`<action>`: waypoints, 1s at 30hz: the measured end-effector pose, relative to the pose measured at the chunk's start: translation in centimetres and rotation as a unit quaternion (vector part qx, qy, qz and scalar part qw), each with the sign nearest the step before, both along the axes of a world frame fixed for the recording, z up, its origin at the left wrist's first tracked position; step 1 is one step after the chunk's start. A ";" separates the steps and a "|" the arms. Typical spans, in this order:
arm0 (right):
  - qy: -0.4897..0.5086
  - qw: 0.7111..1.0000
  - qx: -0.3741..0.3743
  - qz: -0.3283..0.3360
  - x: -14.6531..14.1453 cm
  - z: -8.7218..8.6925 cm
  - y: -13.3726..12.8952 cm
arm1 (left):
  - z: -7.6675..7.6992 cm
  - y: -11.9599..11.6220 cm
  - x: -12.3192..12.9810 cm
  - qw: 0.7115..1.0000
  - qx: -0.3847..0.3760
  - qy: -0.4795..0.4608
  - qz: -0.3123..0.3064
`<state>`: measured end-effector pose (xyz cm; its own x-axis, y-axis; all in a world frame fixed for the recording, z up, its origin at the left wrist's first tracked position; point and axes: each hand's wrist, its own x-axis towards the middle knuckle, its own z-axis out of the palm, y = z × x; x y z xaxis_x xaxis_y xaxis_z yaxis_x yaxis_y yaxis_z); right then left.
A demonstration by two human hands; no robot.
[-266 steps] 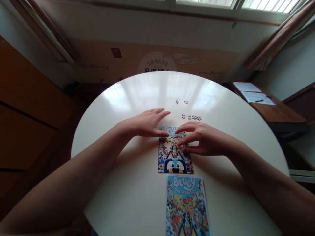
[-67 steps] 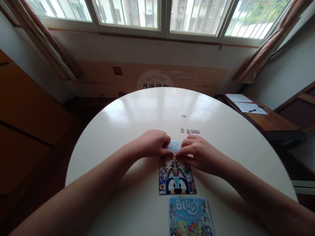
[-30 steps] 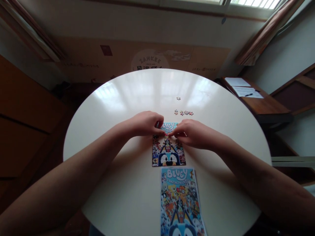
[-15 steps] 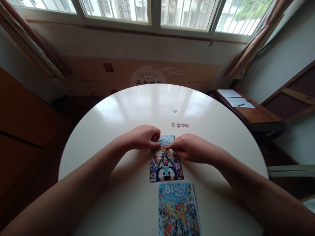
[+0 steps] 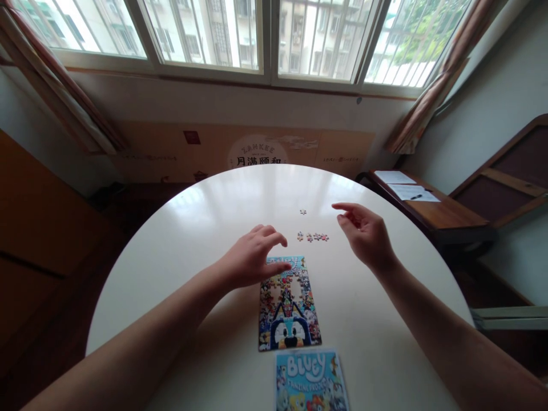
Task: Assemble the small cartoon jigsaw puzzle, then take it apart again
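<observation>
A partly filled jigsaw puzzle (image 5: 290,328) with a cartoon dog's head lies on the white table, gaps showing in its middle. My left hand (image 5: 259,257) is over its upper left corner, thumb and fingers apart, holding nothing I can see. To the right of the loose pieces, my right hand (image 5: 363,231) is raised with its index finger stretched out and thumb apart; it appears to hold nothing. Between the hands sit several loose puzzle pieces (image 5: 317,237) in a short row, and a single piece (image 5: 303,212) lies farther back.
A printed picture sheet (image 5: 308,371) lies in front of the puzzle, cut off by the lower edge. The round white table (image 5: 180,228) fills the centre. At the right, a wooden side table (image 5: 449,212) bears papers (image 5: 411,192) and a pen. A window spans the far wall.
My right hand has lifted off the puzzle and moved back and to the right. The left hand's fingers have spread, and the view has tilted up slightly.
</observation>
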<state>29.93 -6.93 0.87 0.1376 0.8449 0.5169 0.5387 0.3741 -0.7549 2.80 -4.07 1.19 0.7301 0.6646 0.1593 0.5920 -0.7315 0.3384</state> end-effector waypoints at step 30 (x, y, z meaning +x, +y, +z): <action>-0.259 0.937 -0.233 0.021 2.0 -2.8 2.3 | -2.4 0.5 0.2 0.991 -0.043 0.121 0.038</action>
